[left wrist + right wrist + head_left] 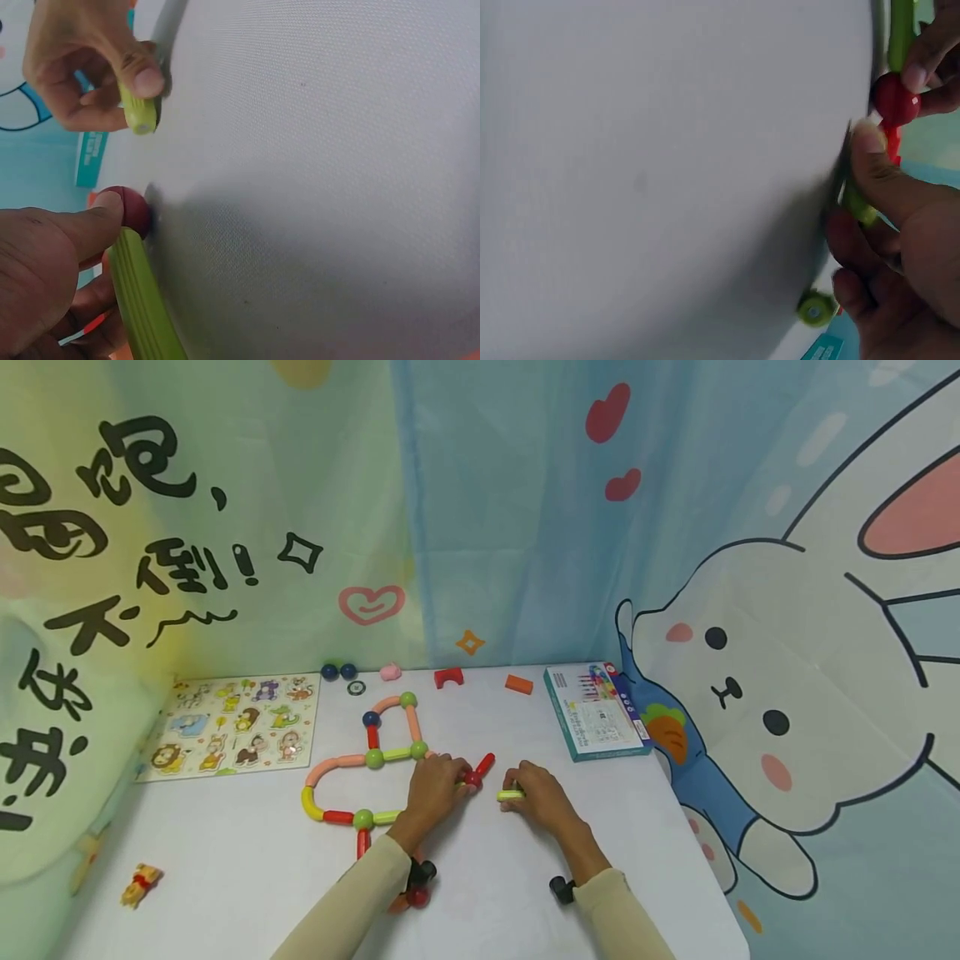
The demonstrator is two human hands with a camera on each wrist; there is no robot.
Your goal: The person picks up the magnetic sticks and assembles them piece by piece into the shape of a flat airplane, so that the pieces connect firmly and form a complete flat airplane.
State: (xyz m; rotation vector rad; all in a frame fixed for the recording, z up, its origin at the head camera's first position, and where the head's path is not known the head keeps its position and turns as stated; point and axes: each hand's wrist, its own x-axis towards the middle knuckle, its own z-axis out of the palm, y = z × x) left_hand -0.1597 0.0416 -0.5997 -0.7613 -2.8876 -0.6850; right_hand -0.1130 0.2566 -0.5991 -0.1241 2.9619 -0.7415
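Observation:
My left hand (435, 792) pinches a red ball (136, 213) between thumb and fingers. A green rod (146, 307) meets this ball, and a short red rod (486, 765) sticks out from its far side. To the right, my right hand (543, 797) holds a yellow-green rod (510, 795) in its fingertips, its tip pointing at the ball with a gap between. A figure of rods and balls lies left of the hands, with green balls (374, 758), a yellow curved rod (310, 803) and pink rods (414, 724). The left forearm hides its lower part.
An animal picture board (232, 727) lies at the back left, a teal-edged box (596, 712) at the back right. Along the back are dark blue balls (339, 672), a red arch block (448, 677) and an orange block (519, 684). A bear figure (141, 885) lies front left.

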